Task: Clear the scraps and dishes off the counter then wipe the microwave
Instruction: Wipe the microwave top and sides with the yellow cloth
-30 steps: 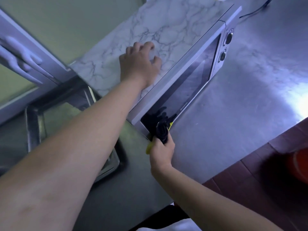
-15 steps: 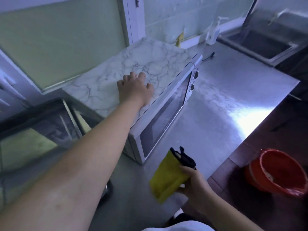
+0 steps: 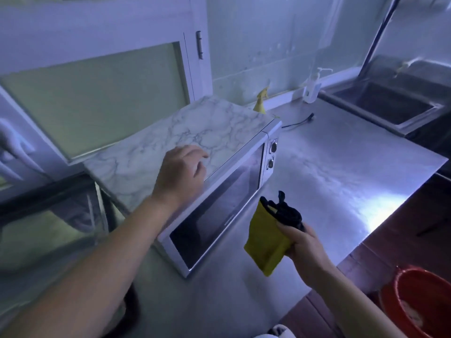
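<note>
Red bucket (image 3: 419, 301) on floor, lower right. Right hand (image 3: 305, 247): grip closed round yellow cloth (image 3: 264, 242) plus black bundle (image 3: 288, 213), above tabletop (image 3: 341, 167), just before microwave (image 3: 219, 191) door. Left hand (image 3: 181, 174) on microwave top, fingers loosely bent, contact unclear. Behind: spray bottle (image 3: 260, 103), pump bottle (image 3: 312, 89), sink (image 3: 385, 103).

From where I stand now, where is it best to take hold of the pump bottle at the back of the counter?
Probably round the pump bottle at its body, coming from the front across the counter. It stands upright by the back wall, with the sink to its right, and the thin pump spout on top offers a poor grip.
</note>
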Demonstrator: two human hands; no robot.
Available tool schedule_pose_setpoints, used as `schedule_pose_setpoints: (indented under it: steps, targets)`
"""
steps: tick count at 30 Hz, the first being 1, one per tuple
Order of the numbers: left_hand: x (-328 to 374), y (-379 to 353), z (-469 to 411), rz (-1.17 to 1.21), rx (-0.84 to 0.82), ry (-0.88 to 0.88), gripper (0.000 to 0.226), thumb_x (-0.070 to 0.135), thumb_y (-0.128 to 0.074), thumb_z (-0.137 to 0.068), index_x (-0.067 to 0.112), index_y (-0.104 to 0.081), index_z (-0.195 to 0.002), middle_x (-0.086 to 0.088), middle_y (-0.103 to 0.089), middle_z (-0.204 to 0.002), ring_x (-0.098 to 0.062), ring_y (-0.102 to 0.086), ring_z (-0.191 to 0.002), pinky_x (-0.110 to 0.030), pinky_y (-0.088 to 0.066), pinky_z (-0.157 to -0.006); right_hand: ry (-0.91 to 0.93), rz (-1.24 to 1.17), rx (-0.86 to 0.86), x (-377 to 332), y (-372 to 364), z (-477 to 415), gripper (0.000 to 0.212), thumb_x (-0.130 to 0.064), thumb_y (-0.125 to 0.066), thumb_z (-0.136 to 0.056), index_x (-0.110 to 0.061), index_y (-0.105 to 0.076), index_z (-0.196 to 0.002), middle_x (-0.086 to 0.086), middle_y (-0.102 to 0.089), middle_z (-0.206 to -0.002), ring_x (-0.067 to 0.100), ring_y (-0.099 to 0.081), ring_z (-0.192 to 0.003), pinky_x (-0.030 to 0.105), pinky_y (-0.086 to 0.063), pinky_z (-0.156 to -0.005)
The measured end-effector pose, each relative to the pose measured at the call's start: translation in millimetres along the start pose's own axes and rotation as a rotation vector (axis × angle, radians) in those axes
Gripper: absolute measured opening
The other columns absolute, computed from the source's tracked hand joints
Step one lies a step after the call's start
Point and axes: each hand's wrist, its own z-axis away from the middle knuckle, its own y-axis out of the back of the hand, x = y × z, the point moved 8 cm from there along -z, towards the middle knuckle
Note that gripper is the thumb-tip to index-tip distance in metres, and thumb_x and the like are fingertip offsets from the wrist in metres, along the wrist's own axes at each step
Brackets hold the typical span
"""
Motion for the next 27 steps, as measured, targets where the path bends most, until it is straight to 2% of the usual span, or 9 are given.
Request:
schedule_pose_setpoints:
  steps: [2, 4, 8, 10, 16, 19, 22, 25, 27]
  targets:
    - [36.9, 0.4, 24.3, 0.158, 0.040, -0.011, 0.021, 0.009, -0.059, -0.087, 0.013, -0.074, -0.100, 0.004, -0.072, -0.103, -0.015, -0.066, -0.098, -0.026, -0.049, -0.090, 0.002, -0.011, -0.051, -12.9, 10.5, -17.4, 0.030, -0.006, -0.056, -0.096, -0.021, -0.067, -0.119, 0.003, -0.077, -0.105, 0.026, -0.073, -0.096, 0.045, -0.060, -0.077]
    - [67.6, -30.9, 49.2, 0.368, -0.109, 0.136, 0.022, 0.026, -0.060, -0.088, 0.026, -0.070, -0.108, 0.016, -0.069, -0.106, -0.003, -0.065, -0.100, -0.018, -0.050, -0.087, 0.004, -0.045, -0.086, -26.3, 27.6, -34.3, 0.035, -0.005, -0.056, -0.095, -0.027, -0.068, -0.119, 0.001, -0.075, -0.112, 0.025, -0.070, -0.102, 0.044, -0.057, -0.078]
    - [115.7, -138.4, 90.6, 0.501, -0.500, 0.458, 0.085, 0.062, -0.068, -0.073, 0.044, -0.034, -0.148, 0.026, -0.041, -0.146, 0.004, -0.040, -0.135, -0.030, -0.040, -0.112, -0.037, -0.101, -0.156, -38.4, 62.4, -66.4, 0.030, -0.008, -0.058, -0.094, -0.024, -0.072, -0.116, 0.010, -0.073, -0.115, 0.028, -0.067, -0.101, 0.047, -0.051, -0.079]
    - [137.4, -177.0, 92.8, 0.645, -0.500, 0.566, 0.099, 0.061, -0.076, -0.068, 0.050, -0.023, -0.150, 0.025, -0.040, -0.147, 0.002, -0.042, -0.135, -0.034, -0.044, -0.110, -0.085, -0.126, -0.234, -39.3, 73.2, -77.4, 0.031, -0.011, -0.062, -0.090, -0.023, -0.073, -0.116, 0.011, -0.073, -0.115, 0.027, -0.068, -0.099, 0.046, -0.054, -0.077]
    - [156.6, -214.6, 77.8, 0.750, -0.330, 0.718, 0.093, 0.069, -0.082, -0.059, 0.070, -0.028, -0.134, 0.032, -0.058, -0.126, 0.005, -0.059, -0.116, -0.019, -0.055, -0.086, -0.196, -0.167, -0.526, -45.0, 89.4, -88.1, 0.038, -0.012, -0.068, -0.078, -0.018, -0.075, -0.115, 0.010, -0.073, -0.103, 0.017, -0.069, -0.081, 0.036, -0.060, -0.074]
    - [157.5, -211.7, 75.1, 0.754, -0.270, 0.748, 0.090, 0.058, -0.087, -0.061, 0.065, -0.034, -0.133, 0.027, -0.058, -0.130, -0.003, -0.059, -0.121, -0.033, -0.054, -0.096, -0.153, -0.063, -0.630, -56.7, 95.0, -91.9, 0.036, -0.009, -0.071, -0.077, -0.014, -0.075, -0.113, 0.011, -0.073, -0.109, 0.020, -0.070, -0.089, 0.038, -0.059, -0.082]
    - [165.1, -203.9, 67.9, 0.801, -0.195, 0.738, 0.073, 0.030, -0.084, -0.068, 0.058, -0.049, -0.125, 0.019, -0.066, -0.121, -0.011, -0.067, -0.111, -0.029, -0.058, -0.084, 0.023, 0.195, -0.560, -70.2, 102.3, -102.0, 0.030, -0.009, -0.080, -0.076, -0.016, -0.077, -0.105, 0.010, -0.064, -0.121, 0.027, -0.063, -0.113, 0.040, -0.056, -0.095]
    - [172.7, -198.1, 55.8, 0.914, -0.162, 0.745, 0.063, 0.004, -0.075, -0.075, 0.040, -0.057, -0.124, 0.003, -0.070, -0.118, -0.022, -0.070, -0.107, -0.040, -0.060, -0.080, 0.110, 0.311, -0.418, -79.9, 110.5, -112.8, 0.066, -0.019, -0.094, -0.063, -0.032, -0.063, -0.120, -0.008, -0.048, -0.132, 0.012, -0.052, -0.124, 0.037, -0.052, -0.098]
    - [175.3, -195.3, 46.5, 0.946, -0.194, 0.745, 0.070, -0.003, -0.071, -0.075, 0.037, -0.054, -0.130, -0.004, -0.069, -0.120, -0.025, -0.068, -0.109, -0.037, -0.058, -0.082, 0.045, 0.175, -0.593, -78.1, 99.7, -113.6, 0.080, -0.024, -0.090, -0.063, -0.033, -0.054, -0.134, -0.009, -0.052, -0.140, 0.015, -0.054, -0.128, 0.039, -0.052, -0.099]
